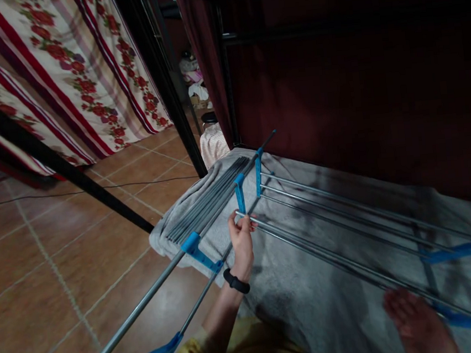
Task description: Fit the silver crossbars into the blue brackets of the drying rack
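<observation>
The left hand pinches a slim metal rod near its tip, thumb and fingers closed around it just beside the lower end of a blue plastic bracket. Whether the tip sits in the bracket cannot be told. The rod is straight, round and silvery, with a dull sheen, and it slants down to the right over the grey blanket, running close alongside a second, darker-looking rod. Further back, more thin rods stretch from another blue bracket towards a blue arm at the right edge.

The right hand is blurred and open, its fingers loosely extended, close to the far part of the paired rods; whether it touches them cannot be told.

The rods belong with a metal rack, whose thicker, shinier tube runs diagonally from the lower left up past the brackets. A near bracket, bright blue and angled, joins this tube to a thinner one below. Behind the tube, a bundle of grey rods lies side by side on the blanket, almost parallel to it.
</observation>
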`<state>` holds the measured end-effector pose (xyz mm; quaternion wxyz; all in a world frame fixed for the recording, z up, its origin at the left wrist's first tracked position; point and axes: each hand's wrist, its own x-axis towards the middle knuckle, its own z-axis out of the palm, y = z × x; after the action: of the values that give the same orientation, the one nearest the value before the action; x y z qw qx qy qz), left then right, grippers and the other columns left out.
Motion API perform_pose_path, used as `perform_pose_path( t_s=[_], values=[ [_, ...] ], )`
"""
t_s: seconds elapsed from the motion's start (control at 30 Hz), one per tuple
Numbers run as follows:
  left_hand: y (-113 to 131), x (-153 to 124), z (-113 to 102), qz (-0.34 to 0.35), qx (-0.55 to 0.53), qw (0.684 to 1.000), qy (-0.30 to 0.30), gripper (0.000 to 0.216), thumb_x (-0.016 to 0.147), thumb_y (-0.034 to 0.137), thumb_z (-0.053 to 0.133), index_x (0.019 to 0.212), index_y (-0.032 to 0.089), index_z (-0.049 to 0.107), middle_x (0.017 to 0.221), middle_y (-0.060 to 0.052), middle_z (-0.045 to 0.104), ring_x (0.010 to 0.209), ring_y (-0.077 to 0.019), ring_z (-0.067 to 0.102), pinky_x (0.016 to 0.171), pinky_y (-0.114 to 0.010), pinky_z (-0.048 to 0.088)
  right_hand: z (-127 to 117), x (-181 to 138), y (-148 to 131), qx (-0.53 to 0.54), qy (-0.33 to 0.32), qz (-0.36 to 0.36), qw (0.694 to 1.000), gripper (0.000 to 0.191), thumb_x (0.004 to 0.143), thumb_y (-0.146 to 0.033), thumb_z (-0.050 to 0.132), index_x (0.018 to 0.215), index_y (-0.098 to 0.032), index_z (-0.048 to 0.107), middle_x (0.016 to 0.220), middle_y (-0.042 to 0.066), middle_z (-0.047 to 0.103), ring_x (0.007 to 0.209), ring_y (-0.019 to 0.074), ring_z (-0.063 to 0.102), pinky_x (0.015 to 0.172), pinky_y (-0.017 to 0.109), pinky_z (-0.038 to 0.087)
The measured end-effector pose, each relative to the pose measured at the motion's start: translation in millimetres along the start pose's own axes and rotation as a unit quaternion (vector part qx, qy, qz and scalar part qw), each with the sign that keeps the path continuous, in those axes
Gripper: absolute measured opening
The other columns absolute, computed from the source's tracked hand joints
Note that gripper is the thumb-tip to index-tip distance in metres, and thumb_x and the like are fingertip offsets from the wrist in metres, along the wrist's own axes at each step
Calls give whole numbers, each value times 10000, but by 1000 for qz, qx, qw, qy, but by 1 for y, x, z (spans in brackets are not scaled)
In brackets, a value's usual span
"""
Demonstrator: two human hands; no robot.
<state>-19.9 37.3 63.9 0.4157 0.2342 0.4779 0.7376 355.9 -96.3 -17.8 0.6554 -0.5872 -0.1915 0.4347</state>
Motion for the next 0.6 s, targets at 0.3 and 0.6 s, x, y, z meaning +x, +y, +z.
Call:
perform_pose_path(
  t_s=[0.3, 0.6],
  values=[
    [9, 5, -5, 93, 119, 988, -3, 341, 940, 436, 606, 1212, 231, 598, 1083, -65, 640, 907, -179, 629, 769, -294, 491, 163, -57, -45, -380, -205, -413, 802, 345, 956, -458, 548, 1214, -279, 691, 1260, 76, 693, 1197, 257, 614, 1095, 455, 436],
    [-9, 22, -12, 197, 252, 947, 13, 410, 915, 253, 569, 1326, 258, 564, 1384, -113, 552, 1302, -257, 526, 1112, -442, 422, 230, -35, -44, -583, -278, -541, 539, 513, 959, -70, 398, 1442, -226, 477, 1104, 76, 697, 989, 212, 661, 936, 369, 507]
  ],
)
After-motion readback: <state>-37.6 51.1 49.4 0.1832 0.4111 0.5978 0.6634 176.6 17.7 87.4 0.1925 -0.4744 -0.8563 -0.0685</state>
